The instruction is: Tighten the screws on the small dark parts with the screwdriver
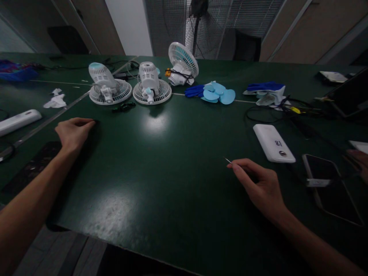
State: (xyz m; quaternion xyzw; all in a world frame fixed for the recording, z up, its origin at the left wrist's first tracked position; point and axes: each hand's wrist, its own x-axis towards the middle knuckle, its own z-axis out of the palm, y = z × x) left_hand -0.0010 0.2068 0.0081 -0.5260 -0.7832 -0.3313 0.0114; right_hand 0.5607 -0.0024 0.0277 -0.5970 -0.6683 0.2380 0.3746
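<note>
My right hand (258, 186) is closed in a pinch above the right half of the green table (172, 168). From its fingertips sticks a thin pointed metal piece (227, 160); its exact kind is too small to tell. Over at the left, my left hand (74, 132) has thumb and fingers pinched together close to the tabletop. A small dark spot shows at those fingertips, but I cannot make out what it is. Beyond it lie a dark cable bundle (123, 107) and two white fans, one left (106, 84) and one in the middle (151, 86), both grille down.
A third fan (184, 63), blue fan blades (219, 93) and blue-and-white gloves (266, 92) sit along the back. On the right are a white power bank (273, 143), phones (330, 188), cables and another person's hand (359, 163). Crumpled tissue (56, 99) lies left.
</note>
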